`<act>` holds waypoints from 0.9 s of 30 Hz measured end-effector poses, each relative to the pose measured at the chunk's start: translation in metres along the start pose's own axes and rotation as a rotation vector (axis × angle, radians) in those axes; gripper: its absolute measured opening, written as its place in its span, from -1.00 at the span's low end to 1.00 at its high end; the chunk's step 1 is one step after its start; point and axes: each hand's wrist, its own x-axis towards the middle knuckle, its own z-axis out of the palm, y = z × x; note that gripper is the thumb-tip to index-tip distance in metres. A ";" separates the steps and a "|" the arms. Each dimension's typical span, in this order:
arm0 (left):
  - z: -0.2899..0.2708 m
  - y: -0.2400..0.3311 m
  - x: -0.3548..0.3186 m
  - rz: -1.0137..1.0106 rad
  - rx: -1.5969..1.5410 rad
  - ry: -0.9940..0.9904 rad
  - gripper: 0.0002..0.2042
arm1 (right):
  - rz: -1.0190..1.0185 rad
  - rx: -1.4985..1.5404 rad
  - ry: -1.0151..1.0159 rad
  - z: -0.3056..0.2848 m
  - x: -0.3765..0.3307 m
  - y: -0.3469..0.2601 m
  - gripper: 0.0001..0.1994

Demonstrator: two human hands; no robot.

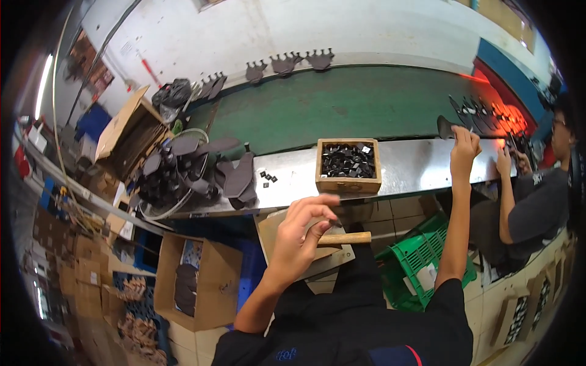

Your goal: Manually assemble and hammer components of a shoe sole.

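My left hand (pixel 299 236) is over a board (pixel 274 235) at the front of the bench, thumb and fingers pinched on a small dark piece (pixel 335 224). Just beside it lies a wooden handle (pixel 347 238), perhaps a hammer's; its head is hidden. Stretched out to the right, my right hand (pixel 466 146) grips a dark shoe sole (pixel 444 127) above the far end of the metal ledge. Between my hands on the ledge stands a wooden box (pixel 348 185) full of small black pieces (pixel 348 160). Several similar pieces (pixel 267 178) lie loose to its left.
Dark soles (pixel 237 180) and a heaped basket (pixel 177 171) crowd the ledge's left end. Behind runs a green conveyor belt (pixel 354 100), with soles under a red glow (pixel 506 116). A co-worker (pixel 537 201) sits at right. Below are a cardboard box (pixel 217 280) and green crate (pixel 421 256).
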 end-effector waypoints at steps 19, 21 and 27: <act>-0.033 0.019 -0.109 -0.052 -0.132 0.522 -0.89 | -0.486 1.602 -0.650 -0.169 -0.041 -0.329 -0.49; -0.028 0.016 -0.124 -0.082 -0.261 0.543 -0.87 | -0.406 1.611 -0.519 -0.172 -0.065 -0.334 -0.47; -0.026 0.000 -0.163 -0.229 -0.294 0.553 -0.85 | -0.320 1.555 -0.820 -0.186 -0.101 -0.332 -0.67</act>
